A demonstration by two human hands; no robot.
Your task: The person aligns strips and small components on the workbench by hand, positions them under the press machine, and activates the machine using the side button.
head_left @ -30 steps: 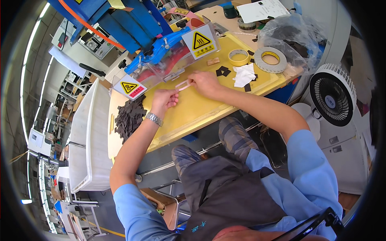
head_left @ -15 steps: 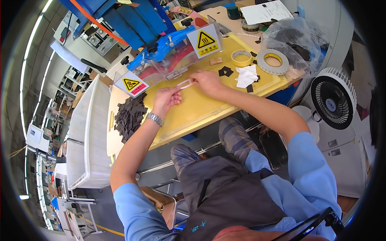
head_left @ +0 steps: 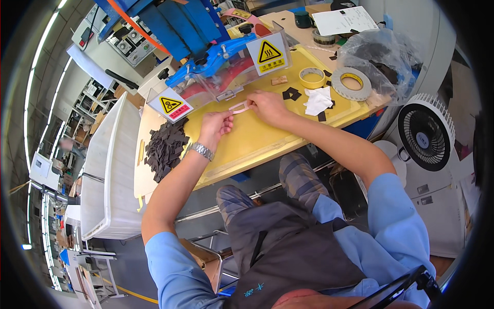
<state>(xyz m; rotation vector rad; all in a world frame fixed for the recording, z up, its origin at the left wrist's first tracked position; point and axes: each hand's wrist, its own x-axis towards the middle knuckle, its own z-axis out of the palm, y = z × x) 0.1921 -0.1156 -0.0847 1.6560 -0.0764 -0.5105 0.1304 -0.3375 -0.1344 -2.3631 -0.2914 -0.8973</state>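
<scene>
Pinches a pale rectangular frame (head_left: 240, 110) by opposite ends with left hand (head_left: 218, 123) and right hand (head_left: 266, 106), over the yellow-topped desk (head_left: 242, 149), near the blue press (head_left: 181, 31) (with dark strips (head_left: 165, 147) heaped at left).

Brightly and fairly evenly lit over the yellow worktop (head_left: 247, 139), with faint, soft shadows, glaring at the upper left along the strip lights (head_left: 36, 56), bowed toward the rim, black at the corners, and soft in detail at the far left.
</scene>
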